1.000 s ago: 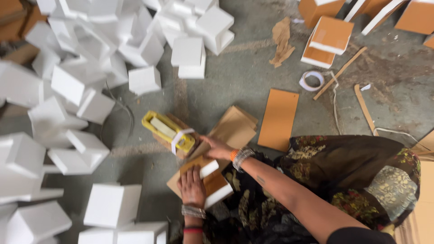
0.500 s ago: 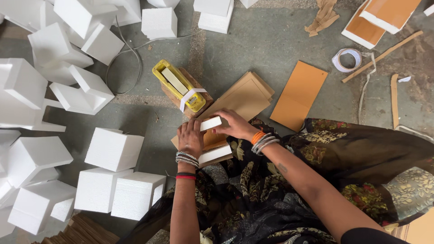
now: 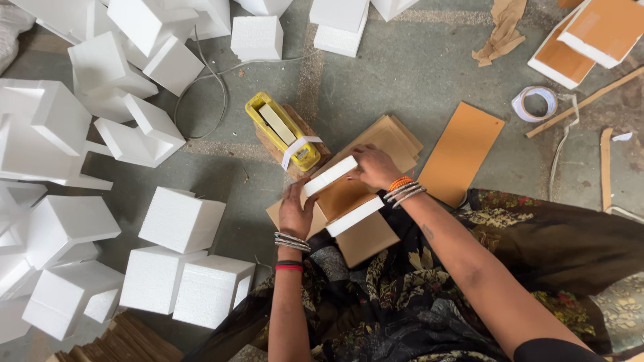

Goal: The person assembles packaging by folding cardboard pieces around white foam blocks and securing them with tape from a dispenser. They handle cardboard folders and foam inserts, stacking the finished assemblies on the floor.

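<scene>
A cardboard sheet point(image 3: 343, 197) with a white foam strip point(image 3: 330, 175) along its far edge and another foam strip point(image 3: 355, 216) along its near edge lies on a stack of brown cardboard point(image 3: 365, 238) on the floor. My left hand point(image 3: 295, 211) presses on the left end of the sheet and touches the far strip. My right hand point(image 3: 374, 166) rests on the right end of the far strip. A yellow tape dispenser point(image 3: 282, 129) stands just beyond, on a wooden block.
White foam blocks point(image 3: 182, 220) are piled at the left and along the top. A loose orange cardboard sheet point(image 3: 460, 153), a tape roll point(image 3: 534, 102), wooden sticks point(image 3: 583, 102) and foam-edged orange sheets point(image 3: 575, 41) lie to the right. A cable point(image 3: 208, 67) runs across the concrete floor.
The view has shifted over the second. My hands have stayed on the foam-edged cardboard sheet, with the right hand now at the far strip's right end.
</scene>
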